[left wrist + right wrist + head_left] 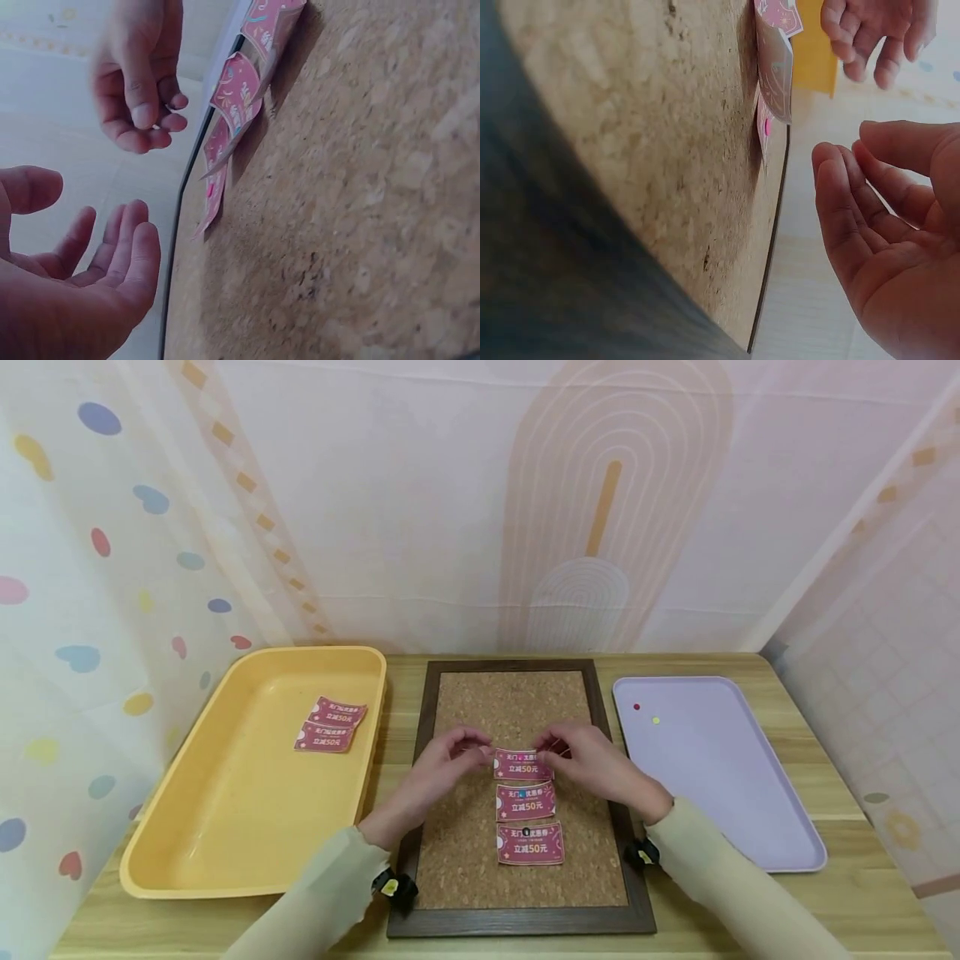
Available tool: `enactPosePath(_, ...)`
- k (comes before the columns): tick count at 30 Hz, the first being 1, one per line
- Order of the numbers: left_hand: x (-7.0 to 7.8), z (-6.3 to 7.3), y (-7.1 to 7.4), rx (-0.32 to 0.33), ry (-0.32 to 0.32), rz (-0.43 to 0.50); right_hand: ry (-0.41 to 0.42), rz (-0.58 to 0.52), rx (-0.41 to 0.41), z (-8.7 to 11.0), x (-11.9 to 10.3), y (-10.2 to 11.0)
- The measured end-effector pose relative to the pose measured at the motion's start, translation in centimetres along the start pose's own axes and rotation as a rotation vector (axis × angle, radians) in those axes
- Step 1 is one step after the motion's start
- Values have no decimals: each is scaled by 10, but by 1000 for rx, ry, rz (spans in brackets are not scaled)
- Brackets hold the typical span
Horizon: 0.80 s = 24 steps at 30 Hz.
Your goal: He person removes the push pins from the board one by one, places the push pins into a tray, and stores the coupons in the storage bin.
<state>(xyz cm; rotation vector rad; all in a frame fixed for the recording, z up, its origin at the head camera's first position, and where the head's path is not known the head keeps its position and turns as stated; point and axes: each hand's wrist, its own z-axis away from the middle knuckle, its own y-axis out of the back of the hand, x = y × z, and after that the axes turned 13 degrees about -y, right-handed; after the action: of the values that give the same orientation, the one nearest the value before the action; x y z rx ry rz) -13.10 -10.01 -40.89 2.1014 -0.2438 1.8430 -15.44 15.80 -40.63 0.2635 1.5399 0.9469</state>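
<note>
Three red paper coupons are in a column on a framed cork board (465, 868). The top coupon (517, 770) bears a pink pin (210, 190), the middle coupon (525, 810) a blue pin (522, 793), the bottom coupon (529, 852) a black pin (527, 832). My left hand (442, 767) is at the top coupon's left end, fingers loosely bent and nothing between them. At its right end is my right hand (596, 762), with a gap between thumb and fingers in the right wrist view. Both wrist views show the coupons' edges curling up off the cork.
To the left stands a yellow tray (225, 810) with two more coupons (327, 737) overlapping inside. A lilac tray (720, 777) on the right holds a red pin (637, 707) and a yellow pin (656, 721). A patterned cloth (420, 510) hangs behind the wooden table.
</note>
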Motion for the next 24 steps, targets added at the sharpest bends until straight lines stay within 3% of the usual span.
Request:
enactPosePath(10,-12,-6,-6,15,43,-113,-4,11,-56,-12,-5,-2)
enactPosePath(24,-15,-13,-9,-6,74,-164,-62,13,-123,-24,-4,-9)
